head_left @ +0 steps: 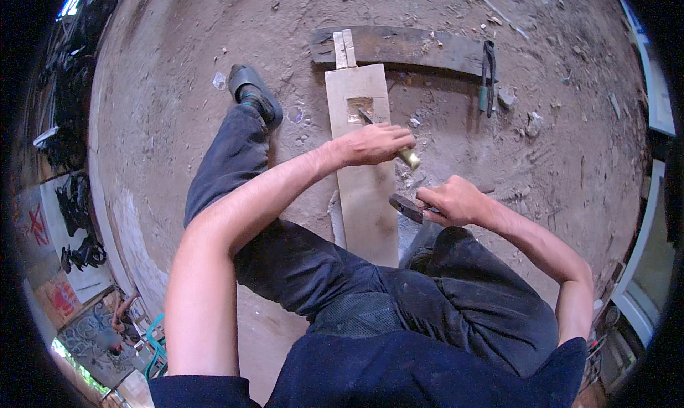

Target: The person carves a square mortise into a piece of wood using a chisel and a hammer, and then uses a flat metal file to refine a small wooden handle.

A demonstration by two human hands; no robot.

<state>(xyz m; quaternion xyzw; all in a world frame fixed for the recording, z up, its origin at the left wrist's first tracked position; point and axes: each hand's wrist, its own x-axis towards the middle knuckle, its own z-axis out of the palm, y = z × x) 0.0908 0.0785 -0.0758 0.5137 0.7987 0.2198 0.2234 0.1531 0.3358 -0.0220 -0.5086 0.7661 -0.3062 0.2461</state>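
Note:
My left hand (375, 143) grips a chisel (407, 156) with a pale yellow handle. Its blade tip rests in a rough, squarish recess (358, 105) cut near the far end of a long pale wooden board (365, 208), which lies between my legs. A narrower split tongue (345, 48) of pale wood extends from that end over a dark plank. To the right of the board and below the chisel's handle, my right hand (449, 200) is closed on a hammer (405, 207), its dark head pointing left.
The dark plank (413, 46) lies crosswise beyond the board, with long dark pliers or cutters (487, 78) on its right end. Rubble (507, 98) is scattered over the dusty floor (164, 73). My left foot (253, 91) is left of the board. Another person (117, 329) is at the lower left edge.

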